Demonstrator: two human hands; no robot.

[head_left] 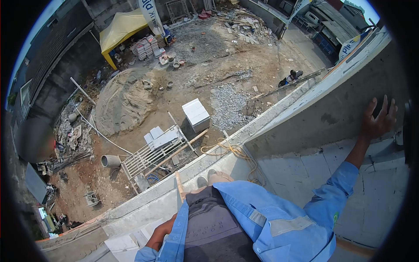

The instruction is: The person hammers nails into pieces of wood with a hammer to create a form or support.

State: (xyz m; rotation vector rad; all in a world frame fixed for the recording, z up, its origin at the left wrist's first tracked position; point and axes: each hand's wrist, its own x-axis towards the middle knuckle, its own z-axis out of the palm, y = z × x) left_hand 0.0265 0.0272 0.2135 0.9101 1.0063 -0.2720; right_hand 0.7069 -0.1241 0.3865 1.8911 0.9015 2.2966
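Note:
My right hand (381, 118) lies against the grey plastered wall (323, 118) at the right, its fingers spread and nothing in it. Low in the view, my left hand (167, 225) is beside my body, partly covered by the blue sleeve; its fingers cannot be made out. Close to it, a wooden stick (179, 187) stands at the concrete ledge (148, 201). My shoes (202, 181) are at the ledge, high above the ground. A yellow rope or hose (238, 151) is coiled over the ledge between my feet and the wall.
Below lie a sand pile (124, 102), gravel (229, 105), a stack of white blocks (196, 114), a metal frame (152, 150) and a concrete pipe (111, 161). A yellow tent (124, 30) stands at the back. Another person (291, 77) is beyond the ledge.

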